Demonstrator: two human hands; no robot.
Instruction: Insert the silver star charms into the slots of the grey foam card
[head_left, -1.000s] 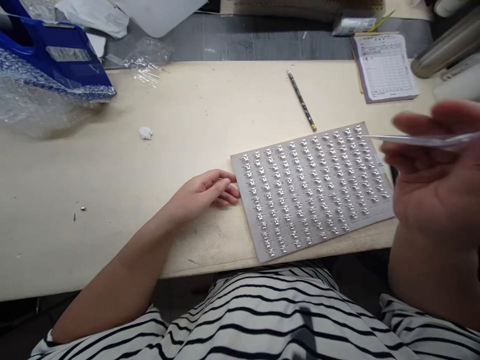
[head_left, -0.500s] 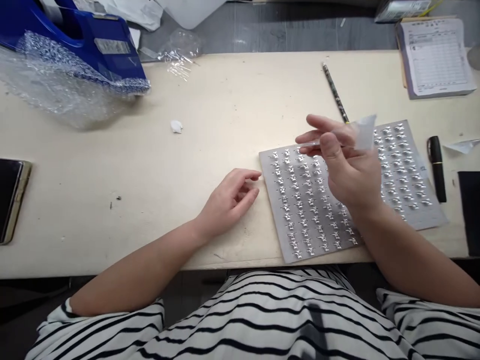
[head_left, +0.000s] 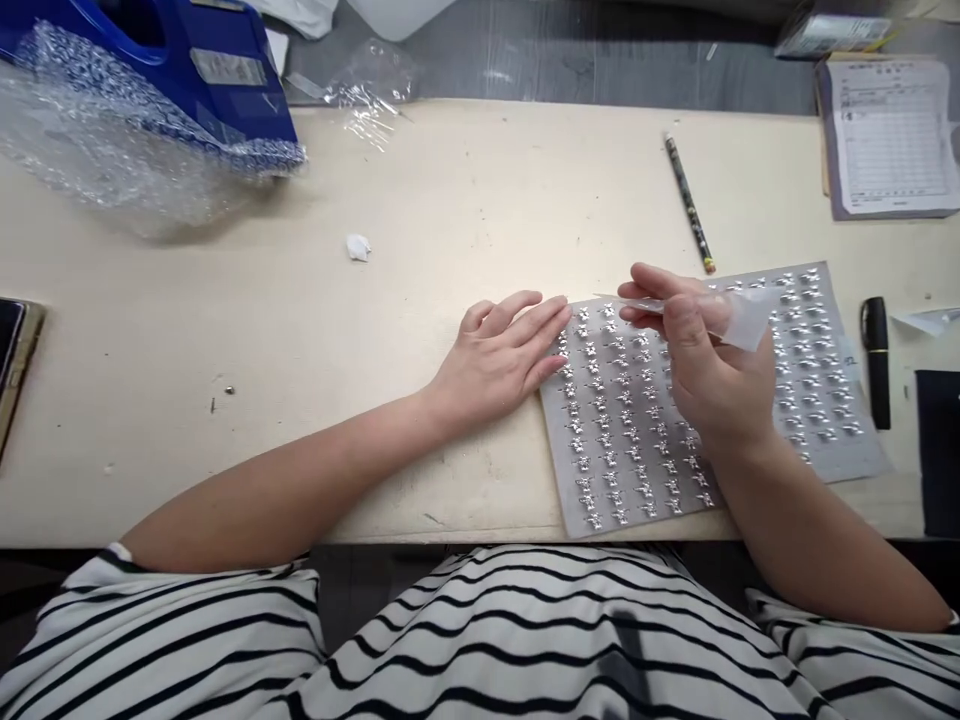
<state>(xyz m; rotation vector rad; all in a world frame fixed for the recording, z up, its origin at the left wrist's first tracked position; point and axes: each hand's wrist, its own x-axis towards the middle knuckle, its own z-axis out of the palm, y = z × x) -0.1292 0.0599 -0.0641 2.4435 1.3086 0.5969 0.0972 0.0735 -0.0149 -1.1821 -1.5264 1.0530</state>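
In my right hand (head_left: 724, 375) is a translucent plastic cone (head_left: 750, 315), like a small piping bag. Thumb and fingers close around it, and its thin tip points left over a grey board (head_left: 559, 430). Rows of small shiny silver star-shaped pieces (head_left: 645, 425) cover this board, which lies slightly turned on the table. My right hand and forearm hide its middle part. My left hand (head_left: 510, 350) rests palm down with its fingers stretched out, fingertips at the board's upper left corner, holding nothing.
Beyond the board lies a dark patterned pencil (head_left: 688, 200). To the right are a black pen (head_left: 875, 360), a dark flat object (head_left: 937, 450) and a pad of forms (head_left: 889, 140). A blue tape dispenser (head_left: 240, 90), clear plastic wrap (head_left: 127, 170), a white scrap (head_left: 358, 247) and a phone (head_left: 15, 370) lie left.
My left hand has moved right and its fingers have straightened onto the board's corner. The right hand with the cone has come lower and nearer. The view has shifted slightly.
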